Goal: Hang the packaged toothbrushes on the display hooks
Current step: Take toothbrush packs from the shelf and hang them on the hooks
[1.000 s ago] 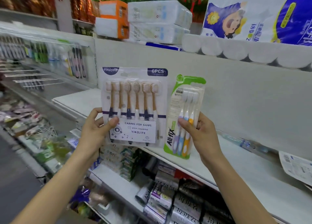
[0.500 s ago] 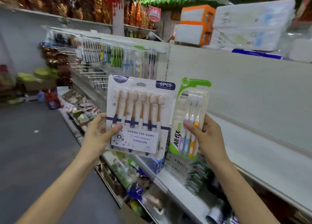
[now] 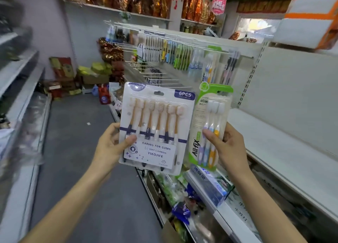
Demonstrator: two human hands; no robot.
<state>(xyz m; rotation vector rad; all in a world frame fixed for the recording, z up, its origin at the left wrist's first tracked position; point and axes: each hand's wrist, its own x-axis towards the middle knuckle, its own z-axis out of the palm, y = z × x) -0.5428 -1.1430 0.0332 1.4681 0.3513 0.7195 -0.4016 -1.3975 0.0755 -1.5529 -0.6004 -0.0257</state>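
- The left hand (image 3: 111,147) pinches the lower left edge of the six-brush blister pack (image 3: 157,127), a wide, glossy card with a hang slot at the top.
- The right hand (image 3: 226,147) clamps the narrower green three-brush pack (image 3: 210,125), upright just beside it.
- The thin white wire display hooks (image 3: 161,78) lie well beyond both packs, some bare.
- Judged step: carrying toward the rack; next, each slot must be threaded over a bare hook tip.

six-pack (image 3: 157,127) "YIKOJIFE 6PCS", green pack (image 3: 210,125) "All-fix"
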